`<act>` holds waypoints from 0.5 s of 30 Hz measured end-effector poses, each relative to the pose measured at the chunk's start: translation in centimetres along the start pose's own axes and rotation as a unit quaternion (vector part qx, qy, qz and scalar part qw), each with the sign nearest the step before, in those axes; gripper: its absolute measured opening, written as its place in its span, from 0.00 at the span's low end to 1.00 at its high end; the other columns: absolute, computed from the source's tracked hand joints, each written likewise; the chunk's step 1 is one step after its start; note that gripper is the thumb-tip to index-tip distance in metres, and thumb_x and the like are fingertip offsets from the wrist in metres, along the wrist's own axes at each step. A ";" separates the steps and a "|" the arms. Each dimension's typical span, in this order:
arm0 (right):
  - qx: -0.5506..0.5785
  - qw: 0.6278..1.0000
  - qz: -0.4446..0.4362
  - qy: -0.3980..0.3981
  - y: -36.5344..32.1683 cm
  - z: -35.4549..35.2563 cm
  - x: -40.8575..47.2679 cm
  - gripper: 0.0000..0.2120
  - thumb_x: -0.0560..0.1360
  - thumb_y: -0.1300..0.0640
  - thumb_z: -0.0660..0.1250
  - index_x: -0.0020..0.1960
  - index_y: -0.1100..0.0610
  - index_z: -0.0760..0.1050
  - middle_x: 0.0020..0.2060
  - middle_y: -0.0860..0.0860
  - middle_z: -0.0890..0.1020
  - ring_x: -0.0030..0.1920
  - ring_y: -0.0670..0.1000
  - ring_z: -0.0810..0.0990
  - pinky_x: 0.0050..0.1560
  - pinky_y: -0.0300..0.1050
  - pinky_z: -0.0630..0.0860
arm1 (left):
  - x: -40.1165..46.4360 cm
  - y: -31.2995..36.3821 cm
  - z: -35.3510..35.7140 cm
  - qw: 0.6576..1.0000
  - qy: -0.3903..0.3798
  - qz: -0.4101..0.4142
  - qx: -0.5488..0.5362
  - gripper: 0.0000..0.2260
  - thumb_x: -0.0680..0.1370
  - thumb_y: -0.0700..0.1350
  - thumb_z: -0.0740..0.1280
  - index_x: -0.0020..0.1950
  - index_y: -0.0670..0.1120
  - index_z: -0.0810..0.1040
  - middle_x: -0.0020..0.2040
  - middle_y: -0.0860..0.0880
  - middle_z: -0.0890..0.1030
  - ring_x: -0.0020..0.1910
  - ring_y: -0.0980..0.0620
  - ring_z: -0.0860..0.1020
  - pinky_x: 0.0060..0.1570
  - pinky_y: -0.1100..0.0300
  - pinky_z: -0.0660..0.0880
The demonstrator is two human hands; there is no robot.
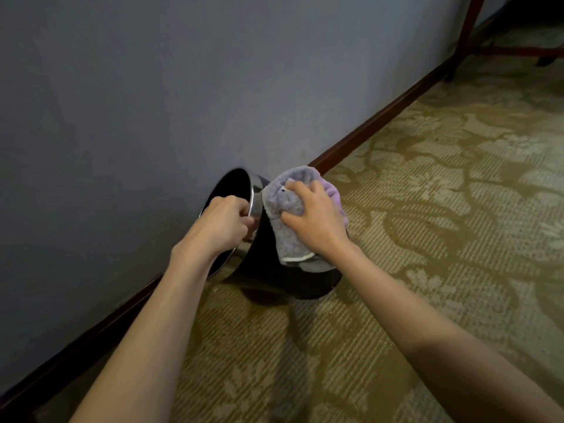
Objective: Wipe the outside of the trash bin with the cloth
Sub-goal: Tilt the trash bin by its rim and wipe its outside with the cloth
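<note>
Grey painted wall point(152, 87) fills the far left of the scene, smooth and matt, and a dark wooden skirting board point(381, 117) runs along its foot where it meets the carpet point(442, 209), which is olive and beige with a woven flower pattern and a ribbed pile. Just beside the wall stands the trash bin point(268, 276), a round black body with a shiny metal band at the rim; it is tilted toward the wall, I think so that its side comes up to face the person. Over that upper side lies the cloth point(283, 209), soft and fluffy, grey with a lilac part on the right. On it the right hand point(317, 221) presses flat, fingers spread, to rub the surface. Gripping the rim, the left hand point(222, 224) has its fingers curled closed around it, probably to steady the bin.
</note>
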State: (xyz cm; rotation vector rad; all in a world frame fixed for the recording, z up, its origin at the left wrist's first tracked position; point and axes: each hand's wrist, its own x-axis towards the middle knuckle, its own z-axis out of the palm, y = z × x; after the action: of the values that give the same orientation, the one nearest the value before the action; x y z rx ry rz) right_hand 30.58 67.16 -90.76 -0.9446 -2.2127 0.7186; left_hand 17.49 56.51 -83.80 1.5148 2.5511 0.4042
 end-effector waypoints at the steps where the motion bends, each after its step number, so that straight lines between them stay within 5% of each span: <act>1: -0.003 1.000 0.008 -0.001 0.2 0.3 -0.2 0.25 0.71 0.45 0.64 0.66 0.43 0.66 0.61 0.52 0.69 0.57 0.57 0.73 0.47 0.47 0.67 | -0.2 -0.5 -0.2 1.000 -0.008 0.005 -0.005 0.11 0.76 0.42 0.65 0.34 0.42 0.72 0.34 0.46 0.75 0.33 0.48 0.73 0.29 0.57 0.66; 5: -0.059 0.991 0.116 0.011 2.1 0.8 -0.3 0.25 0.73 0.45 0.64 0.69 0.45 0.66 0.65 0.54 0.69 0.61 0.58 0.73 0.56 0.49 0.69 | -0.9 -3.0 -0.7 0.999 -0.027 0.024 -0.014 0.10 0.77 0.42 0.65 0.35 0.46 0.73 0.38 0.45 0.78 0.39 0.46 0.75 0.35 0.55 0.67; 10: -0.121 0.960 0.245 -0.059 4.8 -0.1 -0.2 0.24 0.76 0.46 0.62 0.70 0.49 0.64 0.68 0.57 0.66 0.62 0.63 0.72 0.54 0.53 0.70 | -2.0 -5.1 -0.5 0.997 -0.033 0.045 -0.047 0.15 0.77 0.42 0.65 0.31 0.53 0.69 0.33 0.51 0.76 0.34 0.52 0.75 0.31 0.59 0.64; 15: -0.113 0.984 0.129 -0.058 1.2 -0.9 1.3 0.23 0.74 0.48 0.64 0.68 0.52 0.68 0.66 0.57 0.68 0.59 0.61 0.74 0.52 0.53 0.72 | -2.4 -5.9 -0.1 0.996 -0.040 0.063 -0.052 0.15 0.77 0.42 0.65 0.31 0.53 0.69 0.32 0.52 0.75 0.32 0.53 0.74 0.29 0.59 0.65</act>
State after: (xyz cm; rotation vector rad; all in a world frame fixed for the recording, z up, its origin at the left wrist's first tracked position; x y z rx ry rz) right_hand 30.96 69.09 -90.56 -1.3519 -2.3341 0.6604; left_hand 13.68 51.69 -85.52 1.6236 2.3438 0.4736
